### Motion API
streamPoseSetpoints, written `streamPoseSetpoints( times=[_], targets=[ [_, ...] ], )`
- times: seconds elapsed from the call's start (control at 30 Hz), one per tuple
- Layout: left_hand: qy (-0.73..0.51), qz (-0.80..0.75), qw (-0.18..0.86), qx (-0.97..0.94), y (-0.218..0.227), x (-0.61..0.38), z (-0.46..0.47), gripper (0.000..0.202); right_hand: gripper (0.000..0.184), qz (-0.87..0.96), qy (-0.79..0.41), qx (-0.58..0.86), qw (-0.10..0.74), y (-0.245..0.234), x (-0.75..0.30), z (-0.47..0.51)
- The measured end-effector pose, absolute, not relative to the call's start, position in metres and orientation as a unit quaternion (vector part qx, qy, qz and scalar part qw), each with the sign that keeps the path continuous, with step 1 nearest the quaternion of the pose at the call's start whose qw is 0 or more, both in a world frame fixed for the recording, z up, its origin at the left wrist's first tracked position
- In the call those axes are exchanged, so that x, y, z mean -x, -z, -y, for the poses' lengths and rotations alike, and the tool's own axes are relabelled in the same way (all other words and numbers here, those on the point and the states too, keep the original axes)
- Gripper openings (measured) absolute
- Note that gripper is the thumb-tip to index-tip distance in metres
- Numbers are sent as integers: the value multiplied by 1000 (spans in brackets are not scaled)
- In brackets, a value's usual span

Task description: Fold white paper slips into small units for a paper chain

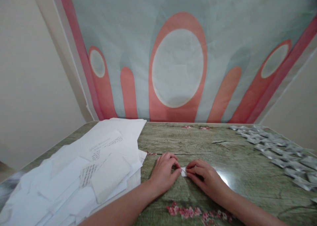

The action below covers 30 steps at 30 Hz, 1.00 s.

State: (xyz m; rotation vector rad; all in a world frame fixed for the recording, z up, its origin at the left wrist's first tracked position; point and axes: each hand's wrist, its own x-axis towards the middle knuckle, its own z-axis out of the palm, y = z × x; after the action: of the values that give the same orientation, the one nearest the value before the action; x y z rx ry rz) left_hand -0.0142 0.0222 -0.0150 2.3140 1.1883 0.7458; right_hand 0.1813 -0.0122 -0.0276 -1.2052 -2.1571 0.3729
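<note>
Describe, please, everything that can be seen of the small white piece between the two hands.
The piece is small, white and looks like paper. A thin dark line crosses it, perhaps a crease or a shadow. It is over the wood-patterned table; whether it lies flat or is slightly raised, I cannot tell. The left hand's fingertips are at its left edge; the right hand pinches its right side, hiding part of its outline.

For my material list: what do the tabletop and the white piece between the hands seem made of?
Tabletop: wood-patterned, glossy, possibly plastic-covered; it reflects a bright spot, but the true material is unclear. White piece: probably matt paper, plain, without shine, like the nearby sheets.
</note>
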Motion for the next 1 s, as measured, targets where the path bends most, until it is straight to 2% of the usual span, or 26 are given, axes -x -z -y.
streamPoseSetpoints(
  times=[0.27,0.6,0.87,1.0],
  targets=[
    [-266,-424,210,-840,14,14,-22,4,14,806,-172,465,324,30,-182,10],
    [-267,-412,215,-844,12,14,-22,5,25,811,-185,460,309,31,-181,8],
    [-281,-377,243,-848,9,13,-21,8,12,767,-260,475,343,27,-182,9],
    [-286,-367,248,-850,6,12,-19,19,11,718,-315,503,364,27,-184,10]
  ],
)
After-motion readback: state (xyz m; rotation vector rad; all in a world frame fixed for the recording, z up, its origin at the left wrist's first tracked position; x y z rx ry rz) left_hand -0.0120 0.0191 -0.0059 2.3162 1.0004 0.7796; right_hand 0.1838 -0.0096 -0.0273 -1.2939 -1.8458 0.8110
